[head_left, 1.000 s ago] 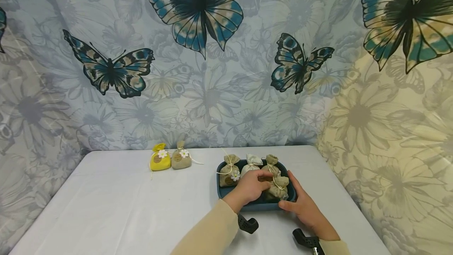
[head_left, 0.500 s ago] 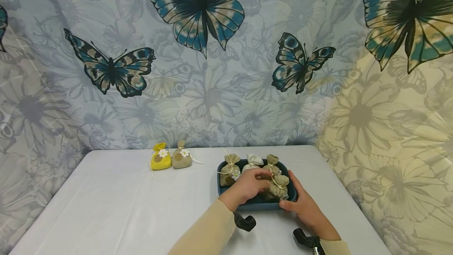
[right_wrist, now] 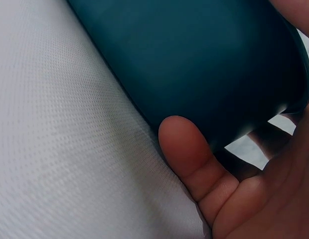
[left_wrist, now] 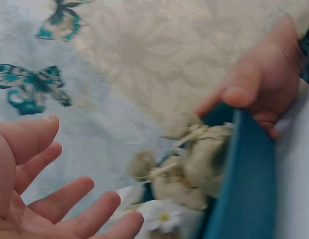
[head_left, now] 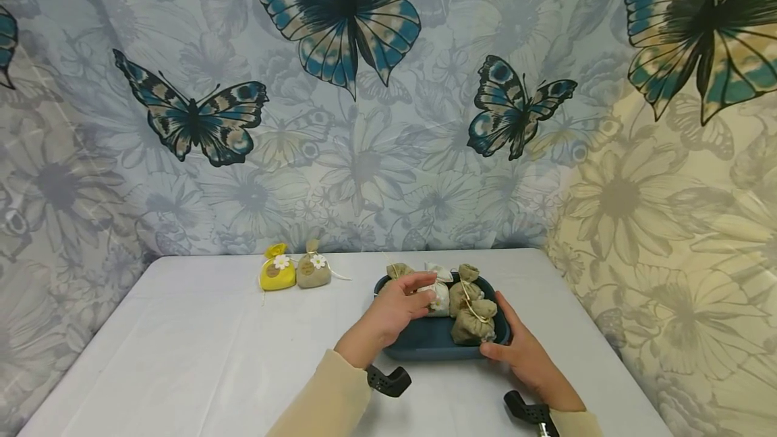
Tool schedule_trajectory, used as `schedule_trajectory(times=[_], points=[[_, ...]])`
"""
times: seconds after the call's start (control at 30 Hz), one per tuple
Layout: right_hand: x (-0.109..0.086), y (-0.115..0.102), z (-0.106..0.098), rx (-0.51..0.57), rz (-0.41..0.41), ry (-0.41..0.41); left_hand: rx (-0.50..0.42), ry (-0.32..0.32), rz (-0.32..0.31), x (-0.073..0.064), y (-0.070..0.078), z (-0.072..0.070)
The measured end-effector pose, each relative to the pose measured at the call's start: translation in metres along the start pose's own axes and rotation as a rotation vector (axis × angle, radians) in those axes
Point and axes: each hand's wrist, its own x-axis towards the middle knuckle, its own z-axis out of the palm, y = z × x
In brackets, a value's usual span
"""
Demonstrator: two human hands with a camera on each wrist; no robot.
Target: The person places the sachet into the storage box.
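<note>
A dark blue tray (head_left: 419,341) holds several small tied cloth sachets. At its back left is a tan sachet (head_left: 398,270), partly hidden, and beside it a white sachet (head_left: 438,301) with a flower. On the right, one tan sachet (head_left: 465,297) sits behind another tan sachet (head_left: 472,328). My left hand (head_left: 391,309) hovers over the tray's left part, fingers spread and holding nothing, as the left wrist view also shows. My right hand (head_left: 525,359) grips the tray's right end, its thumb (right_wrist: 184,144) against the front wall and fingers around the far side.
Left of the tray, a yellow sachet (head_left: 278,278) and a beige sachet (head_left: 313,275) stand near the back of the white-covered table (head_left: 200,356). Behind rises a butterfly-patterned cloth backdrop (head_left: 364,208). A black wrist mount (head_left: 390,381) hangs below my left wrist.
My left hand has moved left, away from the tan sachets at the right of the tray, and its fingers have spread. My right hand stays at the tray's end.
</note>
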Motion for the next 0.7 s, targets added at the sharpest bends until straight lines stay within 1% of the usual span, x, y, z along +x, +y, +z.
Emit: schedule_trajectory(times=[0.1, 0.2, 0.27, 0.37, 0.47, 0.6, 0.7], points=[[0.000, 0.000, 0.000, 0.001, 0.005, -0.006, -0.012, 0.018, 0.032, -0.010, 0.009, -0.018], [0.000, -0.001, 0.000, 0.003, 0.022, -0.009, -0.005, 0.045, 0.069, -0.019, 0.015, -0.039], [0.000, -0.002, 0.001, 0.004, 0.039, -0.010, 0.009, 0.079, 0.085, -0.024, 0.019, -0.053], [0.000, -0.003, 0.001, -0.010, 0.048, -0.008, 0.042, 0.155, 0.090, -0.031, 0.023, -0.073], [0.000, -0.004, 0.000, -0.030, 0.045, -0.005, 0.069, 0.224, 0.076, -0.039, 0.024, -0.092], [-0.001, -0.005, 0.001, -0.021, 0.054, -0.006, 0.103, 0.268, 0.069, -0.050, 0.020, -0.112], [0.000, -0.005, 0.001, -0.010, 0.063, -0.010, 0.164, 0.314, 0.089, -0.058, 0.016, -0.128]])
